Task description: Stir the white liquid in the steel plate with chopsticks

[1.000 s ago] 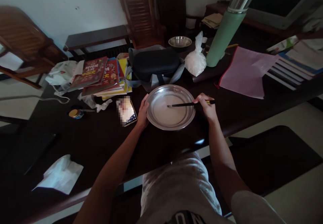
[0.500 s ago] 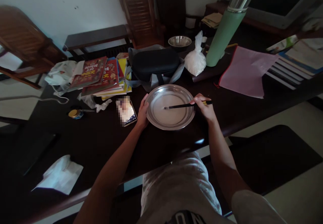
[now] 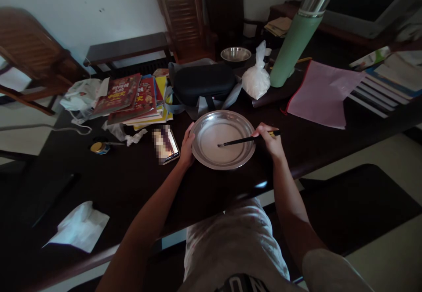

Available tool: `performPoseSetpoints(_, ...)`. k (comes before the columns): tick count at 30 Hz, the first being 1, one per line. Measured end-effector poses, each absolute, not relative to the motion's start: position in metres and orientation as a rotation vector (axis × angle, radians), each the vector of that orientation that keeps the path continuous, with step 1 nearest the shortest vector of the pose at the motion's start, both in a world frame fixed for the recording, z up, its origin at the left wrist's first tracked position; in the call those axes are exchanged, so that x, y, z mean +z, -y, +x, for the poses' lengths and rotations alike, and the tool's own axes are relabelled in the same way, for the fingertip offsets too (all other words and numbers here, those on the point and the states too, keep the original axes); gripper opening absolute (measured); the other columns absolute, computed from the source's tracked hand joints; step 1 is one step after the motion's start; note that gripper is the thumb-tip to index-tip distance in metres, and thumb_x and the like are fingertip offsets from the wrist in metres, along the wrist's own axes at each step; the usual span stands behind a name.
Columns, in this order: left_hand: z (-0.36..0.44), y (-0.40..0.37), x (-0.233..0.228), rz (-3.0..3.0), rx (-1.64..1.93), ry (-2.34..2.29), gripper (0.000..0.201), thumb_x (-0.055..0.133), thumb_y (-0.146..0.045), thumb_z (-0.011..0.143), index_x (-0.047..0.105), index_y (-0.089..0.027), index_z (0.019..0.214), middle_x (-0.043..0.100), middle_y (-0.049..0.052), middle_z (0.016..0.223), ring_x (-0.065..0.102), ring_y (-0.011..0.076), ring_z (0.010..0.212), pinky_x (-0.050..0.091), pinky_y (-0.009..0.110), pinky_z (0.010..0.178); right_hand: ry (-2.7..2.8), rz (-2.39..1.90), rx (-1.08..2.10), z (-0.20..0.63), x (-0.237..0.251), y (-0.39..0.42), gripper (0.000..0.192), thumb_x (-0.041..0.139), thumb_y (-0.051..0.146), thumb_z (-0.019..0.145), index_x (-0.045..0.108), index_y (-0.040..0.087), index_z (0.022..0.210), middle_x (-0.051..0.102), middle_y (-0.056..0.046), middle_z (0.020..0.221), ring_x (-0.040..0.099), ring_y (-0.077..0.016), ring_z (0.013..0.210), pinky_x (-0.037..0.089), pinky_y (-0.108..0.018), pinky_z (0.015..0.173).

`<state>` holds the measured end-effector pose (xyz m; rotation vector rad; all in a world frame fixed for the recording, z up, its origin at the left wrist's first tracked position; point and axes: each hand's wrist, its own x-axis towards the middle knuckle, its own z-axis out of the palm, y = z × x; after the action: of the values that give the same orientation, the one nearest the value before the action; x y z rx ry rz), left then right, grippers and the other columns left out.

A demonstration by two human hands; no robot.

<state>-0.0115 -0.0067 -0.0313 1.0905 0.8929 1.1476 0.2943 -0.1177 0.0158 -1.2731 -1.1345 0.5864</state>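
Since the earlier frames, the chopstick tips have drifted from the upper middle of the pan floor toward its centre, and the shafts now slant slightly downward to the left. Right hand (image 3: 268, 140) pinches a pair of dark chopsticks (image 3: 242, 140) at their far end, fingers closed around them, so the tips reach the pale, milky liquid without the hand crossing the rim. Left hand (image 3: 187, 147) presses against the left rim of the steel pan (image 3: 211, 120), fingers curled on its edge, apparently to steady it against the stirring. Pan: round, shallow, flat-bottomed, polished metal, resting on the dark wooden table (image 3: 125, 182) directly before the person. Just left of the pan lies a phone (image 3: 166, 145). Behind it sit a black zipped case (image 3: 202, 83), stacked glossy books (image 3: 132, 99), a knotted white plastic bag (image 3: 255, 79) and a tall green flask (image 3: 292, 50).
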Motion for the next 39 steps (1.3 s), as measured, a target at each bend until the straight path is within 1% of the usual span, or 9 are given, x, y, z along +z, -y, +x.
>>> performPoseSetpoints(4, -0.0118, 0.0068, -0.0324, 1.089, 1.164, -0.897, 0.071, 0.087, -0.069, 0.082, 0.072, -0.033, 0.142, 0.072, 0.01, 0.156, 0.056, 0.0442, 0.157, 0.05, 0.058, 0.128, 1.149, -1.279, 0.541, 0.2938, 0.0152, 0.1168, 0.061, 0.073, 0.086, 0.086, 0.077, 0.03, 0.063, 0.075, -0.003, 0.07, 0.069, -0.0237, 0.077, 0.057, -0.043, 0.083)
performPoseSetpoints(7, -0.0123, 0.0069, -0.0325, 1.099, 1.164, -0.893, 0.069, 0.086, -0.067, 0.085, 0.071, -0.032, 0.143, 0.071, 0.01, 0.157, 0.056, 0.044, 0.157, 0.05, 0.058, 0.127, 1.092, -1.285, 0.555, 0.2937, 0.0159, 0.1175, 0.063, 0.072, 0.086, 0.088, 0.076, 0.029, 0.061, 0.074, -0.002, 0.068, 0.069, -0.0231, 0.073, 0.057, -0.043, 0.081)
performPoseSetpoints(12, -0.0127, 0.0075, -0.0305, 1.116, 1.157, -0.895, 0.074, 0.087, -0.07, 0.083, 0.071, -0.031, 0.144, 0.07, 0.011, 0.159, 0.054, 0.0438, 0.159, 0.049, 0.058, 0.129, 1.173, -1.257, 0.575, 0.2936, 0.0169, 0.1179, 0.059, 0.076, 0.083, 0.087, 0.078, 0.029, 0.062, 0.077, -0.003, 0.071, 0.07, -0.0238, 0.077, 0.056, -0.042, 0.082)
performPoseSetpoints(17, -0.0117, 0.0078, -0.0297, 1.089, 1.141, -0.896, 0.085, 0.089, -0.074, 0.077, 0.069, -0.029, 0.147, 0.068, 0.012, 0.162, 0.055, 0.0449, 0.158, 0.048, 0.059, 0.129, 1.088, -1.225, 0.588, 0.2932, 0.0162, 0.1176, 0.06, 0.076, 0.082, 0.088, 0.077, 0.029, 0.059, 0.073, -0.002, 0.066, 0.067, -0.0216, 0.069, 0.053, -0.041, 0.077)
performPoseSetpoints(21, -0.0113, 0.0074, -0.0305, 1.091, 1.157, -0.895, 0.08, 0.088, -0.073, 0.078, 0.071, -0.03, 0.144, 0.07, 0.012, 0.158, 0.057, 0.0448, 0.156, 0.05, 0.058, 0.127, 1.172, -1.258, 0.566, 0.2936, 0.0166, 0.1172, 0.059, 0.077, 0.084, 0.085, 0.078, 0.029, 0.062, 0.077, -0.003, 0.07, 0.069, -0.024, 0.076, 0.055, -0.043, 0.081)
performPoseSetpoints(25, -0.011, 0.0077, -0.0307, 1.111, 1.159, -0.88, 0.075, 0.085, -0.07, 0.083, 0.07, -0.03, 0.144, 0.07, 0.012, 0.158, 0.055, 0.0437, 0.158, 0.049, 0.058, 0.128, 1.089, -1.269, 0.528, 0.2944, 0.0167, 0.1178, 0.062, 0.073, 0.084, 0.088, 0.076, 0.029, 0.06, 0.073, -0.003, 0.066, 0.068, -0.0227, 0.071, 0.055, -0.042, 0.078)
performPoseSetpoints(31, -0.0116, 0.0062, -0.0324, 1.092, 1.162, -0.877, 0.076, 0.088, -0.071, 0.079, 0.071, -0.032, 0.142, 0.071, 0.01, 0.157, 0.056, 0.0437, 0.157, 0.048, 0.058, 0.128, 1.171, -1.268, 0.531, 0.294, 0.0187, 0.1194, 0.058, 0.075, 0.083, 0.087, 0.079, 0.03, 0.063, 0.076, -0.003, 0.07, 0.07, -0.0243, 0.076, 0.057, -0.044, 0.082)
performPoseSetpoints(36, -0.0128, 0.0063, -0.0326, 1.094, 1.145, -0.894, 0.075, 0.087, -0.07, 0.081, 0.071, -0.032, 0.143, 0.07, 0.01, 0.159, 0.056, 0.0428, 0.157, 0.048, 0.058, 0.128, 1.143, -1.261, 0.615, 0.2943, 0.0192, 0.1205, 0.06, 0.074, 0.083, 0.088, 0.078, 0.029, 0.061, 0.075, -0.003, 0.068, 0.07, -0.0238, 0.072, 0.057, -0.042, 0.078)
performPoseSetpoints(39, -0.0129, 0.0078, -0.0309, 1.092, 1.15, -0.908, 0.074, 0.087, -0.069, 0.081, 0.071, -0.032, 0.143, 0.07, 0.01, 0.159, 0.058, 0.0426, 0.155, 0.048, 0.057, 0.128, 1.201, -1.263, 0.583, 0.2941, 0.0193, 0.1197, 0.057, 0.076, 0.083, 0.087, 0.082, 0.03, 0.067, 0.078, -0.004, 0.072, 0.07, -0.0249, 0.077, 0.056, -0.044, 0.082)
